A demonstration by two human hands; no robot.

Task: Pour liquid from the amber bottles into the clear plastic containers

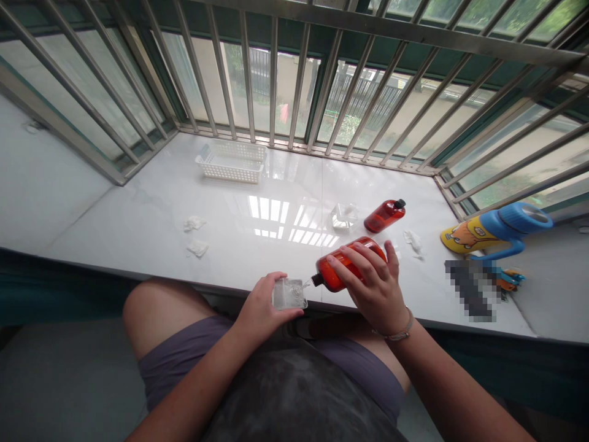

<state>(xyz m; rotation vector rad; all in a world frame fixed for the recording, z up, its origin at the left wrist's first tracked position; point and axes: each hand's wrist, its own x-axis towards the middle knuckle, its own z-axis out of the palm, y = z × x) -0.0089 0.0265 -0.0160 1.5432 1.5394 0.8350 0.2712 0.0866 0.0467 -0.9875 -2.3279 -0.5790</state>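
Between thumb and fingers, my left hand (263,307) grips a small clear square container (289,293) just off the near edge of the white ledge. My right hand (372,276) is wrapped round a reddish-orange bottle (332,274), tipped with its black neck down to the left. A thin stream of clear liquid runs from the neck into the container. Farther back, a second clear square container (344,217) stands on the ledge. Beside it is another reddish bottle (384,216) with a black cap, which looks tilted in this view.
On the white ledge (138,227) are a white perforated basket (232,164), crumpled tissues (197,247) at left and another tissue (413,242) at right. A yellow and blue flask (492,230) stands far right, near a blurred-out dark object (469,291) and keys (508,280). Metal bars (276,80) line the window.
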